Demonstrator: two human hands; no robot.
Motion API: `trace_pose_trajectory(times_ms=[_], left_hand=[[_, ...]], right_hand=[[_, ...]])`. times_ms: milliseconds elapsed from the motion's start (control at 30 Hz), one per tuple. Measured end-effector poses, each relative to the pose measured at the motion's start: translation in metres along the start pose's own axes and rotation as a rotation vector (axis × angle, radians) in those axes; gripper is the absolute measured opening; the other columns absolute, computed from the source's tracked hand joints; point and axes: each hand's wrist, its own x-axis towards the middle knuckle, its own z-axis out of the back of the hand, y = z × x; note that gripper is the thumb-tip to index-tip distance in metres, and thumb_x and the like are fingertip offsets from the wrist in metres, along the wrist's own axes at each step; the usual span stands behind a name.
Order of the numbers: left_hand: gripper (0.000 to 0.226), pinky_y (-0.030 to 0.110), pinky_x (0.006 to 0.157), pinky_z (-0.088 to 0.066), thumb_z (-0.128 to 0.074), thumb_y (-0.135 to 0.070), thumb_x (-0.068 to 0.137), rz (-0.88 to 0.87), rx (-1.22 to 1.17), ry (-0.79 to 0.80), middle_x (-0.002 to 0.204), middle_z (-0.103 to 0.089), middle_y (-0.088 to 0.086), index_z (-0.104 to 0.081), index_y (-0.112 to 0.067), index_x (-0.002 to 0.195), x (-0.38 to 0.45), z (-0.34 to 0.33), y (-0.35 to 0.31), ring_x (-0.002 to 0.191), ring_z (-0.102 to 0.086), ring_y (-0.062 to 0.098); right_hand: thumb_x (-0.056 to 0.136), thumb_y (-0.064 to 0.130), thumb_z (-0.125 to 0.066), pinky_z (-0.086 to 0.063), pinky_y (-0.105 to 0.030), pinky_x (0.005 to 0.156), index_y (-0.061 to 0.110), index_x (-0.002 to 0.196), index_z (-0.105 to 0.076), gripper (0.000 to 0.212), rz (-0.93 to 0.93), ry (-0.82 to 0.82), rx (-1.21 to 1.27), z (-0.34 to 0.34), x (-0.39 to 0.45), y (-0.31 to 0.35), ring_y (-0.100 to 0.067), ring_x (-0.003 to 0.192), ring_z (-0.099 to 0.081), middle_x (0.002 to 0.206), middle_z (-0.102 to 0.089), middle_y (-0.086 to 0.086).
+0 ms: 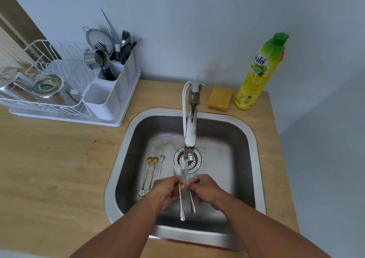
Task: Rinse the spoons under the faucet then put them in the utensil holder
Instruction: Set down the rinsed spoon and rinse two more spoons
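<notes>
Over the steel sink (254, 155), my left hand (167, 192) and my right hand (205, 190) each grip a silver spoon. The left spoon (181, 208) and the right spoon (192, 204) point handles toward me, with their bowls blurred under the faucet (190, 131) spout, where water runs. On the sink floor at the left lie two gold spoons (150, 170) with flower-shaped ends and one slim silver spoon (161, 165). The white utensil holder (110, 91) stands at the back left with forks and spoons in its far compartments.
A white dish rack (39, 91) with metal bowls and a cup sits left of the holder on a white tray. A yellow sponge (219, 98) and a green-yellow dish soap bottle (258, 74) stand behind the sink. Wooden counter (59, 168) surrounds the basin.
</notes>
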Motion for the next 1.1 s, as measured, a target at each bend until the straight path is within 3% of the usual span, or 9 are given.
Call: trace_pose_trajectory(times_ms=[100,233,500,733,1100], left_hand=[[0.011,0.031,0.052,-0.059,-0.064,-0.007,0.098,-0.043,-0.023,-0.081,0.066,-0.075,0.006,-0.072,-0.002,0.092,0.001,0.007,-0.002,0.054,-0.072,0.015],[0.010,0.036,0.057,-0.064,-0.067,-0.006,0.095,-0.065,-0.030,-0.154,0.064,-0.075,0.008,-0.073,0.000,0.091,0.004,0.017,-0.003,0.056,-0.073,0.018],[0.019,0.038,0.061,-0.064,-0.069,-0.016,0.097,-0.043,-0.006,-0.091,0.067,-0.076,0.009,-0.075,0.001,0.095,0.001,0.023,-0.002,0.066,-0.076,0.022],[0.014,0.039,0.059,-0.063,-0.067,-0.011,0.097,-0.028,0.011,-0.036,0.083,-0.074,0.013,-0.073,0.002,0.094,-0.004,0.013,-0.001,0.070,-0.074,0.024],[0.017,0.038,0.061,-0.063,-0.064,-0.009,0.099,-0.023,0.028,0.034,0.088,-0.072,0.015,-0.072,0.004,0.103,-0.011,0.003,0.001,0.073,-0.072,0.024]], right_hand=[[0.092,0.020,-0.075,-0.052,-0.023,0.052,0.015,0.104,-0.065,0.016,-0.002,0.053,0.129,-0.010,-0.002,0.003,-0.006,0.063,-0.065,0.084,-0.073,-0.001],[0.091,0.016,-0.075,-0.053,-0.026,0.051,0.014,0.099,-0.069,0.010,-0.036,0.065,0.157,-0.014,-0.007,0.003,-0.009,0.062,-0.065,0.078,-0.073,-0.001],[0.087,0.012,-0.073,-0.055,-0.028,0.052,0.014,0.097,-0.069,0.011,-0.090,0.050,0.166,0.000,-0.021,0.006,-0.015,0.066,-0.068,0.079,-0.074,-0.002],[0.087,0.009,-0.071,-0.051,-0.025,0.048,0.012,0.099,-0.067,0.013,-0.117,0.121,0.202,0.005,-0.037,0.000,-0.016,0.063,-0.068,0.078,-0.072,-0.004],[0.086,0.013,-0.071,-0.048,-0.023,0.049,0.009,0.107,-0.069,0.021,-0.112,0.127,0.223,0.005,-0.043,0.004,-0.014,0.068,-0.069,0.080,-0.074,-0.002]])
